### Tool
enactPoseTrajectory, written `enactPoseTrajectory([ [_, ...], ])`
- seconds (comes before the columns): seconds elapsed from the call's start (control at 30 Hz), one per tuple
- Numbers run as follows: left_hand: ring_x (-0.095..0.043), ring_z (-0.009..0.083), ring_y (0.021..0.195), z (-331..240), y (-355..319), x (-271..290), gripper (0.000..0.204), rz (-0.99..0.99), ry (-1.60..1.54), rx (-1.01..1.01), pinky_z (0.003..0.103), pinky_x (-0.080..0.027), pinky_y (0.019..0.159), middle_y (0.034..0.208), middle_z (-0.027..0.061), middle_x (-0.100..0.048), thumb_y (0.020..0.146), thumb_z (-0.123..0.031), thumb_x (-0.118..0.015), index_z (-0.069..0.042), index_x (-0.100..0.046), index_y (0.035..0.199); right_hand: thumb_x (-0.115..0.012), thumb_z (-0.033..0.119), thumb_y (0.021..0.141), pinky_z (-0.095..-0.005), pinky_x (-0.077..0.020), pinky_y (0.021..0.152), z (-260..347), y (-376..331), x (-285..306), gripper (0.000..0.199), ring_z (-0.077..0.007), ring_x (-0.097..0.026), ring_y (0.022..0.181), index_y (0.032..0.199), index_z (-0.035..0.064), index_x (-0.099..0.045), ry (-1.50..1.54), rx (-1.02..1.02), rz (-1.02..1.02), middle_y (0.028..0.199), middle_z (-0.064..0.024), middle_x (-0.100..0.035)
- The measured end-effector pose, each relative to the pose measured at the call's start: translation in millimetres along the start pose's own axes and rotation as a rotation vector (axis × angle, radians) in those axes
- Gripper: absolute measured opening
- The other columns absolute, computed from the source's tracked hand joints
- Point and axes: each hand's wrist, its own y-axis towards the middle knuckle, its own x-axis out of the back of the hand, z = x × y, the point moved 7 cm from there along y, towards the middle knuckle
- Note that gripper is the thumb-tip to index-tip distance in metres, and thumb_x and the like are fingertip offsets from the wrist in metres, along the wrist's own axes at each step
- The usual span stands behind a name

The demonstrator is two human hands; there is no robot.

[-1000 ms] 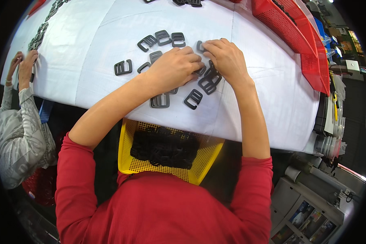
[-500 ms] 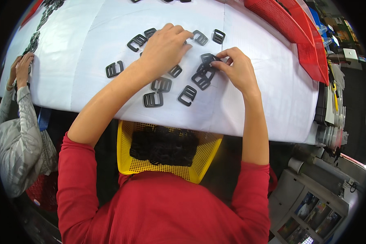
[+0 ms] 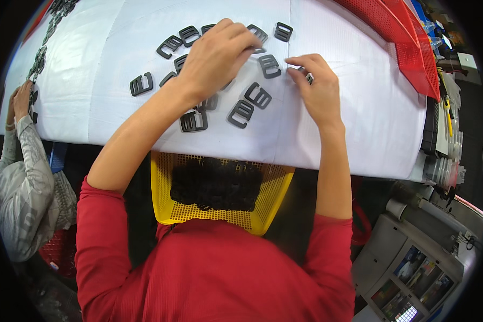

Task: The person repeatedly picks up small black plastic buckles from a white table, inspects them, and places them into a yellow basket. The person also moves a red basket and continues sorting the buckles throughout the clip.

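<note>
Buckles of black, plastic-looking material, flat rectangular frames with crossbars [image 3: 269, 66], lie scattered on the white covered worktop [image 3: 359, 134], around both hands. The left hand [image 3: 217, 56] is above several of them, fingers half curled; its grip is hidden, so I cannot tell. The right hand [image 3: 317, 86] has thumb and forefinger slightly parted; one buckle shows partly behind them, held or not, unclear. Handling single pieces seems the present step; the next move probably calls for a light fingertip pinch.

Black buckles [image 3: 270, 66], white table cover [image 3: 359, 123], yellow basket [image 3: 163, 206], plain red top [image 3: 198, 273], co-worker's grey sleeve [image 3: 36, 145], apparently patterned
</note>
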Motion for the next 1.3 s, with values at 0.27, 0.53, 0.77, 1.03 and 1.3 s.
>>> enactPoseTrajectory([
  [0.27, -0.062, 0.0228, 0.095, 2.1, -46.4, 67.5, 0.020, -0.075, 0.004, 0.076, 0.034, -0.053, 0.078, 0.102, 0.0044, -0.067, 0.081, -0.003, -0.070, -0.008, -0.071, 0.100, -0.073, 0.015, 0.077, -0.0344, -0.0486, 0.078, 54.4, -33.3, -25.7, 0.031, -0.0225, -0.059, 0.090, 0.107, 0.0078, -0.070, -0.151, 0.256, 0.251, 0.099, -0.0024, -0.064],
  [0.53, -0.065, 0.0184, 0.089, 15.5, -109.8, 107.4, 0.019, -0.216, -0.019, 0.379, 0.028, -0.051, 0.073, 0.100, 0.0067, -0.070, 0.084, 0.002, -0.066, -0.007, -0.073, 0.100, -0.064, 0.006, 0.084, -0.0337, -0.0464, 0.072, 40.1, -45.8, -15.0, 0.016, -0.0231, -0.062, 0.083, 0.099, 0.0068, -0.069, -0.086, 0.044, 0.066, 0.084, -0.0077, -0.066],
  [0.77, -0.063, 0.0211, 0.094, 10.8, -140.4, 105.6, 0.021, -0.170, -0.041, 0.470, 0.030, -0.050, 0.078, 0.102, 0.0096, -0.068, 0.084, 0.005, -0.064, -0.004, -0.071, 0.101, -0.072, 0.012, 0.081, -0.0367, -0.0445, 0.078, 63.6, -58.4, -25.1, 0.018, -0.0241, -0.058, 0.093, 0.099, 0.0099, -0.072, -0.210, 0.167, -0.013, 0.102, -0.0041, -0.062],
  [1.03, -0.061, 0.0234, 0.093, -2.0, -143.5, 89.1, 0.025, -0.109, -0.055, 0.377, 0.033, -0.051, 0.079, 0.099, 0.0068, -0.067, 0.078, 0.006, -0.068, -0.005, -0.071, 0.100, -0.070, 0.017, 0.085, -0.0424, -0.0400, 0.100, 35.2, -55.7, -9.3, 0.035, -0.0333, -0.052, 0.119, 0.118, 0.0079, -0.066, -0.285, 0.090, -0.166, 0.124, -0.0119, -0.060],
  [1.3, -0.058, 0.0267, 0.107, 17.2, -148.8, 104.2, 0.028, -0.123, 0.095, 0.403, 0.036, -0.049, 0.088, 0.113, 0.0092, -0.064, 0.081, 0.001, -0.067, -0.007, -0.069, 0.108, -0.066, 0.018, 0.089, -0.0480, -0.0354, 0.107, 22.6, -74.4, -19.6, 0.039, -0.0348, -0.049, 0.127, 0.127, 0.0091, -0.061, -0.122, -0.019, 0.059, 0.131, -0.0141, -0.057],
])
